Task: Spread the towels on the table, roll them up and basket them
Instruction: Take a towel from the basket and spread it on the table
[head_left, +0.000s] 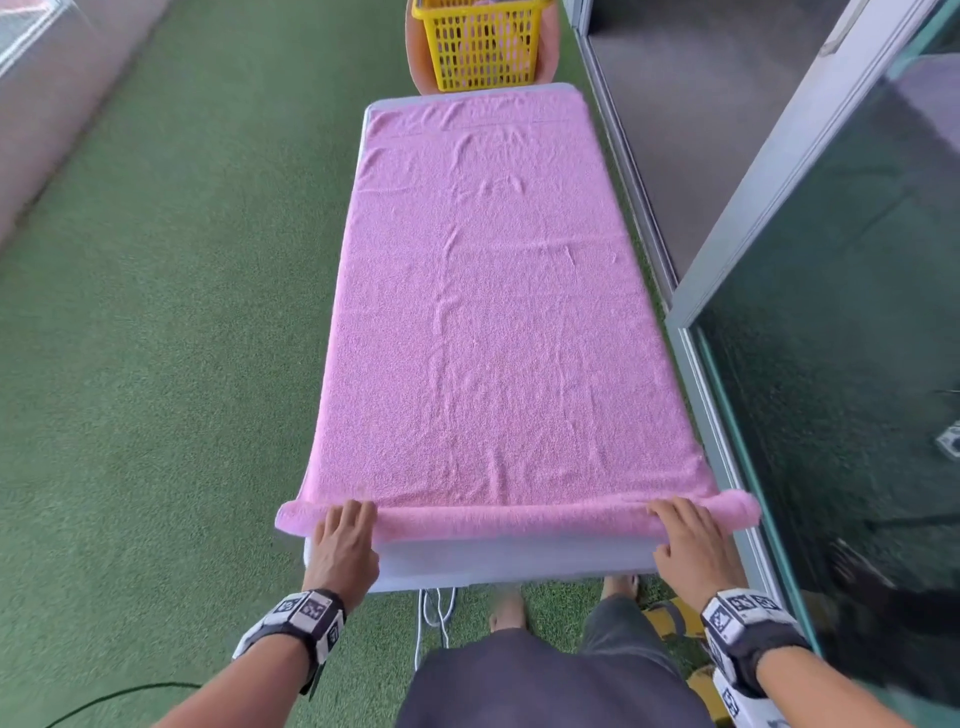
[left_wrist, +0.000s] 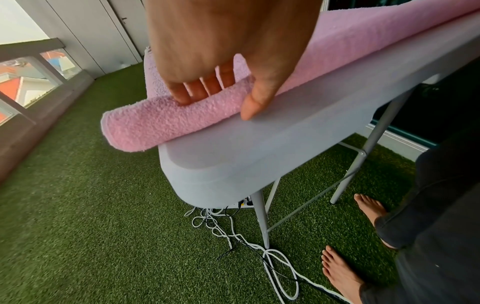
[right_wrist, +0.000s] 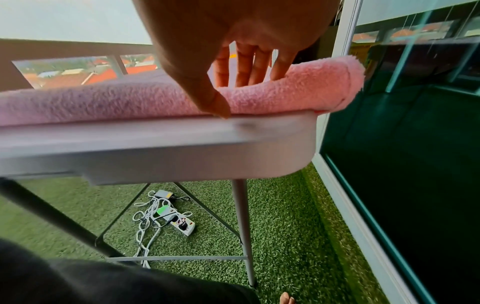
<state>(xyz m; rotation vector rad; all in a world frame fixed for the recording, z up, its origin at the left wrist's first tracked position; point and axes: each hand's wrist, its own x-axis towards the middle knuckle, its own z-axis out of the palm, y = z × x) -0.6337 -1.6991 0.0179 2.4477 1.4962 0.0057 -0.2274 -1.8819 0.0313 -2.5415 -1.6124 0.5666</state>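
- Right then, the left hand (head_left: 343, 540) and right hand (head_left: 691, 535) each curled around the rolled near edge of the pink towel (head_left: 493, 312) on the desk (head_left: 519, 558).
- Up top, the yellow basket (head_left: 480, 47) was cut off.

Towel (head_left: 493, 322) is plain pink terry, no print, w/ a faint woven band near its far end; desk (head_left: 514, 558) under it is pale grey-white w/ grey metal legs (right_wrist: 244, 226). Far off, basket (head_left: 480, 49) is bright yellow lattice, on sth salmon-orange; floor is green artificial turf (head_left: 171, 312), low wall at left is dull pinkish-brown, door frame at right is silver-grey w/ dark green-tinted glass. Wrist bands (head_left: 301, 621) are black w/ white & black square marker patterns; cables (left_wrist: 233, 232) under desk are white & black, power strip (right_wrist: 182, 223) is white w/ a green bit, person's clothing is dark grey.
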